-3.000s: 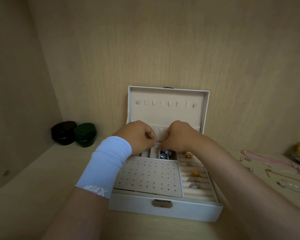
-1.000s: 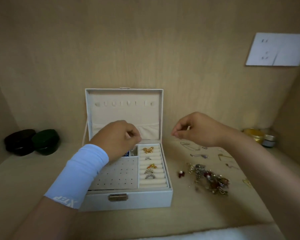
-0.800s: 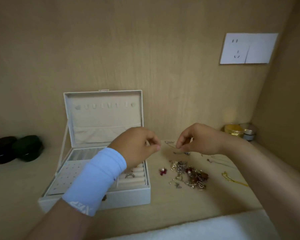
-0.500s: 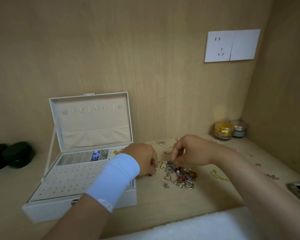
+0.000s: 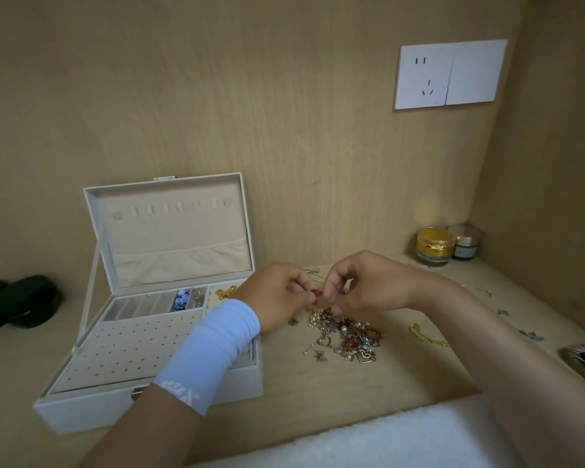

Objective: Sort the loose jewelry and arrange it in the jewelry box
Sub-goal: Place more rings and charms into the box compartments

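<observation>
Pinching a small red piece between curled fingertips of left hand and right hand, just above the jewelry pile on the counter, right of the open box.

Matt wood-grain shelf; shiny metal jewelry pile; velvety box lining

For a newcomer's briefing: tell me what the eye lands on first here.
The left hand and right hand meet at the centre, pinching a small red jewelry piece between them above a tangled heap of gold, silver and red jewelry on the wooden shelf. To the left stands the open white jewelry box with beige lining, lid upright; a white wall socket sits upper right.
</observation>
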Demonstrator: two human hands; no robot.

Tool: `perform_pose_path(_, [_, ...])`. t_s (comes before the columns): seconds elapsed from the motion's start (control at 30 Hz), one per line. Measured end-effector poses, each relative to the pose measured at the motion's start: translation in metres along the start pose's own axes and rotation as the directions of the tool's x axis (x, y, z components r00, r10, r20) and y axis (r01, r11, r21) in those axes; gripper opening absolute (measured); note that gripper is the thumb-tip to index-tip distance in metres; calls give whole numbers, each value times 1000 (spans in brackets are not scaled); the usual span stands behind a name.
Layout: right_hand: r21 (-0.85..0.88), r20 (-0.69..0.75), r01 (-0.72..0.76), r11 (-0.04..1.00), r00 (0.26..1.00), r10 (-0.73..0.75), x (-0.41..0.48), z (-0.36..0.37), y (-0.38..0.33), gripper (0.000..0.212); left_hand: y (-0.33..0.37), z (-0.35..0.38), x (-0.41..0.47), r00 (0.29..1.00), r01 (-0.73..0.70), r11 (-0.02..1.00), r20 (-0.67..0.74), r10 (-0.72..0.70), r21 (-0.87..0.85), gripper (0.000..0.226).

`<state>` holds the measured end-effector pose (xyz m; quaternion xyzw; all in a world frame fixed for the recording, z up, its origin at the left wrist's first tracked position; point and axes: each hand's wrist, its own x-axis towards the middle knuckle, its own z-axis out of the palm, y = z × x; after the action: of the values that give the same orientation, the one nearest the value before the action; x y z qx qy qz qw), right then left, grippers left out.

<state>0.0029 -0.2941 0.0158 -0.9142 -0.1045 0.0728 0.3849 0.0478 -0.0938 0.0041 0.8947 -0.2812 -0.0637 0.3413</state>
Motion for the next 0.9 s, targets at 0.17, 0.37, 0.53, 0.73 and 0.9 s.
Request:
perform_pose_path(0.17, [-217,155,-108,970,977,144,-12,-6,1,18,6,1,0,999,-30,994,-18,28,-105,15])
perform_pose_path(0.37, [-273,203,-106,956,965,165,-12,7,4,19,12,1,-6,984,-29,993,180,7,118,11])
perform_pose_path(0.53, [-310,190,-133,941,962,198,-13,3,7,23,11,11,-9,942,-35,944,327,-79,328,17])
perform_pose_path(0.73, [-128,65,-95,987,993,104,-13,-4,14,7,12,13,-2,970,-10,962,236,-57,273,26])
perform_pose_path(0.9, [118,-10,-71,990,997,73,-10,-4,18,19,18,18,5,996,-63,991,69,55,114,22])
